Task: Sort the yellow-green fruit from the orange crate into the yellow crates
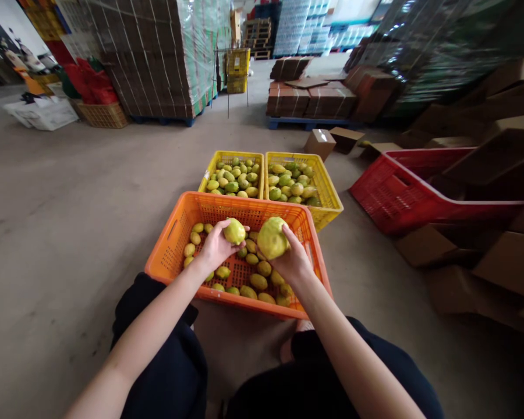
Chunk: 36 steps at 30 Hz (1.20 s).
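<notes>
Above the orange crate [163, 244], my left hand [220, 247] is closed around a small yellow-green lemon [234, 231]. A much bigger, lumpy yellow-green lemon [272, 237] is gripped in my right hand [294, 259], thumb on its right side. The two fruits are held up side by side, a short gap between them. Below them, several loose lemons [258, 282] lie on the crate's floor, mostly along its sides and front. Part of the crate's contents is hidden behind my hands.
Two yellow crates [332, 192] full of lemons stand against the orange crate's far side. On the right is a red crate [375, 192] with cardboard boxes [454, 297] around it. Flattened cartons [310, 99] sit on a blue pallet behind. A wrapped stack [144, 58] rises at back left.
</notes>
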### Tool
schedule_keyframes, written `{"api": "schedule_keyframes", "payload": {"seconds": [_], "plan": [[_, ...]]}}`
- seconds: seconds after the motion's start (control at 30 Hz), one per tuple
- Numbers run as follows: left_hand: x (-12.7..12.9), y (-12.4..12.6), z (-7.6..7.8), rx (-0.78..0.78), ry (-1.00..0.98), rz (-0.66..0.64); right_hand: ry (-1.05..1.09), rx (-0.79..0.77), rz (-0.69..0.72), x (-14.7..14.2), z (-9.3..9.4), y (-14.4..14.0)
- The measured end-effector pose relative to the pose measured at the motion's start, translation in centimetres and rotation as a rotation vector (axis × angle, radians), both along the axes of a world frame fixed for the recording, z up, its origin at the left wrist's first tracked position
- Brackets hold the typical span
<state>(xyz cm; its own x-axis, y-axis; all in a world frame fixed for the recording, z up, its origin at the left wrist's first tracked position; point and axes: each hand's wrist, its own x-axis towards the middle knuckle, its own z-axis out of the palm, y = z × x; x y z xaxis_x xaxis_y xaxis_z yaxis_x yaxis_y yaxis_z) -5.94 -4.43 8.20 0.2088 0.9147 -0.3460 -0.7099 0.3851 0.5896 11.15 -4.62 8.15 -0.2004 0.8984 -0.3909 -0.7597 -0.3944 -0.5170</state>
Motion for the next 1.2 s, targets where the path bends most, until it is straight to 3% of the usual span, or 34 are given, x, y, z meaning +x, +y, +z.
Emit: {"api": "schedule_keyframes", "payload": {"seconds": [0.37, 0.67, 0.97, 1.2], "plan": [[-0.5, 0.4, -0.7, -0.092, -0.112, 0.000, 0.025, -0.091, -0.007, -0.1, -0.8, 0.0], [-0.8, 0.5, -0.8, -0.082, -0.030, -0.013, -0.107, -0.168, 0.118, -0.3, -1.8, 0.1], [-0.6, 0.5, -0.8, -0.094, 0.024, 0.086, -0.072, -0.092, 0.155, -0.7, -0.2, -0.9], [-0.3, 0.5, -0.2, -0.117, 0.008, 0.118, -0.052, -0.077, 0.175, -0.7, 0.0, -1.0]]}}
